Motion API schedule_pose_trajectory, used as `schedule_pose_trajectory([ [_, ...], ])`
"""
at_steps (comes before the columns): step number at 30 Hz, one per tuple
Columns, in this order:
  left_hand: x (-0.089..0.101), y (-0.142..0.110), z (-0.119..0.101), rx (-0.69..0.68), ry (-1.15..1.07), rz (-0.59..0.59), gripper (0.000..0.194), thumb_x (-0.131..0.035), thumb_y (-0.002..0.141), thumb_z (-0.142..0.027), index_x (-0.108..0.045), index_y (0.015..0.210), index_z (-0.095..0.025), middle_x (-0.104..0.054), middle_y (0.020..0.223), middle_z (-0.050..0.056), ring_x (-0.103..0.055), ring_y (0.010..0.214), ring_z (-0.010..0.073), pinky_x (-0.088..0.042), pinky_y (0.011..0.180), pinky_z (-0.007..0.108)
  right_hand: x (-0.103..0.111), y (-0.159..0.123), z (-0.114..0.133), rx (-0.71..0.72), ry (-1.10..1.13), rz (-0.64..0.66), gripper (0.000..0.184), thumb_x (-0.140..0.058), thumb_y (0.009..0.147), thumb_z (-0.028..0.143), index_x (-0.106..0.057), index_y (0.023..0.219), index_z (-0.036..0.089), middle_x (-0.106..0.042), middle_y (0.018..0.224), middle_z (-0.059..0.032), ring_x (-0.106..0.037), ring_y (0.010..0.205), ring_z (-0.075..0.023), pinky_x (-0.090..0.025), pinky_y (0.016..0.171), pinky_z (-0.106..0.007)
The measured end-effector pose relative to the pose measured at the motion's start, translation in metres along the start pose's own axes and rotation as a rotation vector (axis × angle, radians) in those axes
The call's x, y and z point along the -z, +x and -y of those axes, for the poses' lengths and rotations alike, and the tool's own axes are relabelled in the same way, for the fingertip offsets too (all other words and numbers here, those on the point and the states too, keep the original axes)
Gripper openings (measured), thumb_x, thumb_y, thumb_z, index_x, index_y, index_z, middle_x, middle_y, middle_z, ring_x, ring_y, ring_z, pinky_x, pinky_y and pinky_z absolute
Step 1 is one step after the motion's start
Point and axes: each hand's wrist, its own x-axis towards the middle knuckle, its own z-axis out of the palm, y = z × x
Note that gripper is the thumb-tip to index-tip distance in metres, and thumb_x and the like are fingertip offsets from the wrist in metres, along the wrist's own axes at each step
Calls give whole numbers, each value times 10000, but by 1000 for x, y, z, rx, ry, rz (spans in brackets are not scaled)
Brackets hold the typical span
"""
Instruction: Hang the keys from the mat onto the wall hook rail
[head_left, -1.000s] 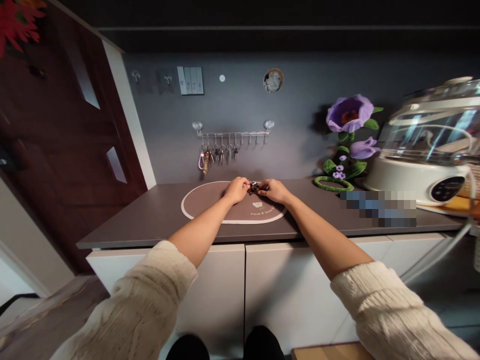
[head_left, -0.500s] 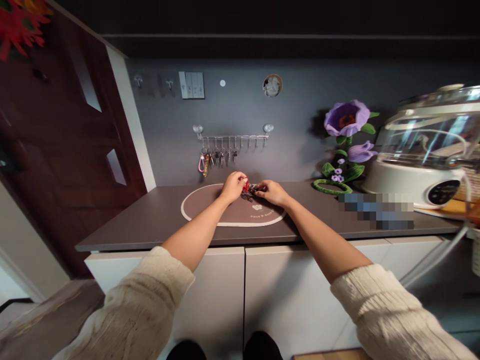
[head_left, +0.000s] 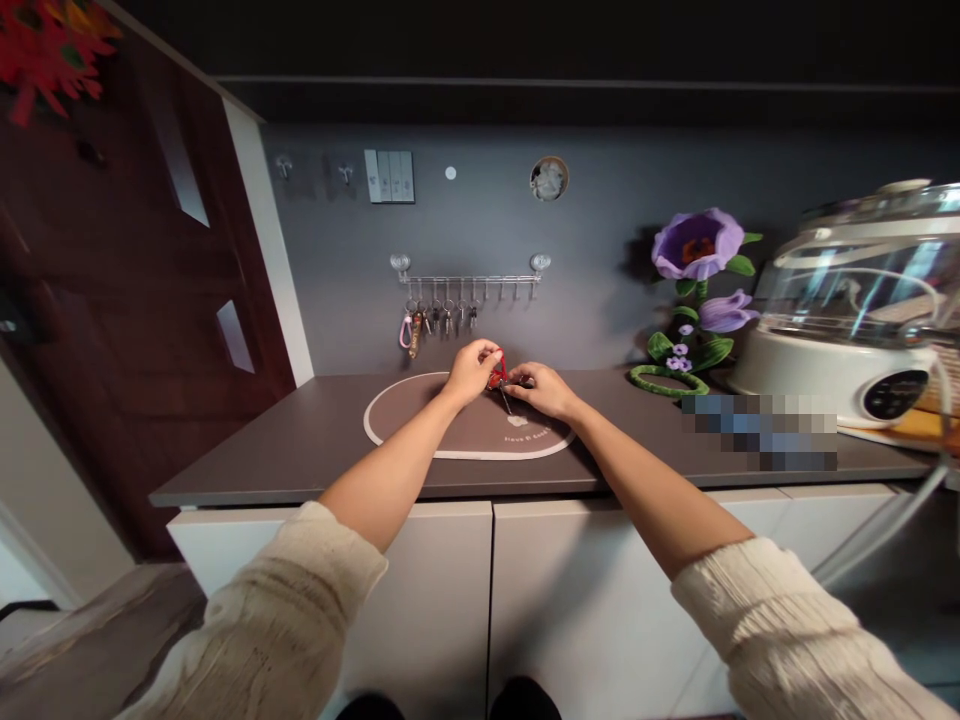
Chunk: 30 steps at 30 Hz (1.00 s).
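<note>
Above a brown oval mat [head_left: 409,415] with a pale rim, my two hands meet over a small bunch of keys [head_left: 508,398]. My left hand [head_left: 475,368] pinches a red cord [head_left: 502,362] fixed to the bunch. From the other side, the fingers of my right hand [head_left: 541,388] close on the keys, partly covering them. One thin metal piece points down toward the mat. On the wall behind, several key rings with keys [head_left: 448,320] and a pink carabiner [head_left: 406,328] hang from a clear hook rail [head_left: 472,280].
The mat lies on a dark countertop [head_left: 262,450] over white cabinet doors [head_left: 435,580]. To the right are purple fabric flowers [head_left: 697,245] with a green ring base, a blurred-out patch, and a white appliance with a clear cover [head_left: 817,360]. A dark red door [head_left: 172,350] stands left.
My left hand has drawn the red cord slightly upward, so more of it shows. The keys have shifted, with one thin piece now hanging down. The whole view has moved a little.
</note>
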Motion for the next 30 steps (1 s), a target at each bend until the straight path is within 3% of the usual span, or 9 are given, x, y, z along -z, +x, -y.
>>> schedule_pose_trajectory([
  [5,1,2,-2,57,-236,1,65,-523,752,-204,-532,753,-140,-604,701,12,-549,654,90,-434,672,230,0,0,1,31,56,-17,218,-582,726,330,-638,863,170,-633,860,-39,-544,766,-133,-401,723,-245],
  [10,3,3,-4,96,-329,-20,81,-527,751,-213,-530,787,-141,-626,725,27,-559,640,91,-420,593,213,-1,-1,3,20,140,-25,231,-572,724,358,-636,829,163,-628,818,-35,-537,731,-131,-398,718,-251],
  [17,4,5,-2,78,-411,19,172,-560,741,-295,-519,817,-146,-658,815,56,-597,726,116,-429,604,218,-3,4,2,-77,536,-4,235,-489,752,349,-607,820,157,-622,772,-10,-537,721,-124,-394,757,-270],
  [30,3,6,0,122,-611,23,229,-613,714,-314,-497,821,-147,-657,837,55,-588,680,98,-445,640,237,-1,2,7,-132,812,-11,233,-670,601,331,-615,754,164,-635,725,3,-563,682,-120,-415,756,-285],
])
